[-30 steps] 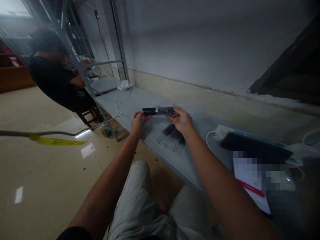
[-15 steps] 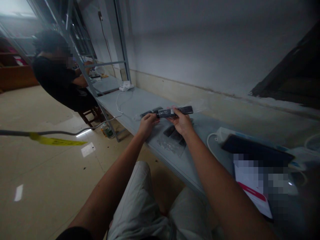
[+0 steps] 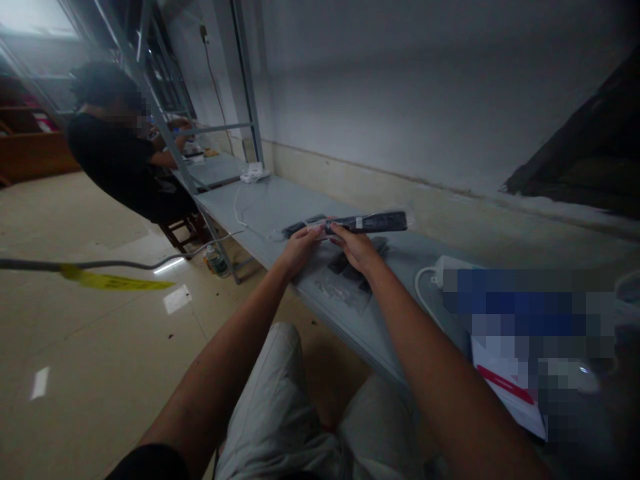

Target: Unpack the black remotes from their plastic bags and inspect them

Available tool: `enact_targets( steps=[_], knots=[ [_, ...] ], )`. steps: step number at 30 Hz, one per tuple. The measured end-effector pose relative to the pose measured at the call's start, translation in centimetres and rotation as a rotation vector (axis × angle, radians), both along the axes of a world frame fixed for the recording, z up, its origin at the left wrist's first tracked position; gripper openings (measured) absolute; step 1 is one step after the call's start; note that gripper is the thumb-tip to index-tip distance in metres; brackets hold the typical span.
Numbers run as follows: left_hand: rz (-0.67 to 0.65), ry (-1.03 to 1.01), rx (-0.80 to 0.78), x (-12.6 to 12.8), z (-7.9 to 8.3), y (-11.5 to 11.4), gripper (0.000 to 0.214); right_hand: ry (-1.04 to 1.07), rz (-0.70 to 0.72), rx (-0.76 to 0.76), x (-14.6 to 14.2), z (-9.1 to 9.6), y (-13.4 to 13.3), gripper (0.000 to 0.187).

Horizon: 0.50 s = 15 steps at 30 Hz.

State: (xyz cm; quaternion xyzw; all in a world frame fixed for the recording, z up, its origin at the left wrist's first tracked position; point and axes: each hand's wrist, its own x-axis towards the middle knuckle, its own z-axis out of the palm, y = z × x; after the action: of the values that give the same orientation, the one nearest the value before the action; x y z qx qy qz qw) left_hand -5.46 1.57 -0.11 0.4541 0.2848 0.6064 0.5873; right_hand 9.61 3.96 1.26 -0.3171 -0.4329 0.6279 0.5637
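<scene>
My left hand [image 3: 300, 248] and my right hand [image 3: 354, 247] meet over the grey table [image 3: 280, 200]. Between them I hold a long black bar-shaped item in a clear plastic sleeve [image 3: 373, 222], which sticks out to the right above the table. My right fingers pinch its near end; my left fingers close on the sleeve's left end beside another dark piece [image 3: 300, 227]. Under my hands lie several small dark flat pieces [image 3: 350, 267] and an empty clear bag [image 3: 340, 292].
A white power strip [image 3: 440, 267] with its cable lies to the right, next to a blurred dark-and-white stack [image 3: 505, 380]. Another person in black [image 3: 115, 160] sits at the far left table by a metal shelf frame [image 3: 245, 87]. A cable with a yellow tag [image 3: 110, 281] crosses the floor.
The black bar has shifted rightward and further into the clear sleeve. My hands have drawn closer together and lowered slightly toward the table.
</scene>
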Motion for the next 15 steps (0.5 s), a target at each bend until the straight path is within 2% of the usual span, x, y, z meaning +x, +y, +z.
enact_targets(
  steps=[5, 10, 15],
  knots=[
    [-0.008, -0.088, -0.101, 0.9, 0.3, 0.3, 0.025, 0.074, 0.065, -0.062, 0.1, 0.3, -0.1, 0.017],
    [-0.001, -0.126, -0.085, 1.0, 1.2, 0.3, 0.006, 0.178, 0.118, -0.137, 0.8, 0.9, 0.1, 0.014],
    [0.111, -0.034, -0.090, 0.4, 1.0, -0.3, 0.013, 0.330, -0.105, -0.250, 2.2, 1.6, 1.1, 0.034]
  ],
)
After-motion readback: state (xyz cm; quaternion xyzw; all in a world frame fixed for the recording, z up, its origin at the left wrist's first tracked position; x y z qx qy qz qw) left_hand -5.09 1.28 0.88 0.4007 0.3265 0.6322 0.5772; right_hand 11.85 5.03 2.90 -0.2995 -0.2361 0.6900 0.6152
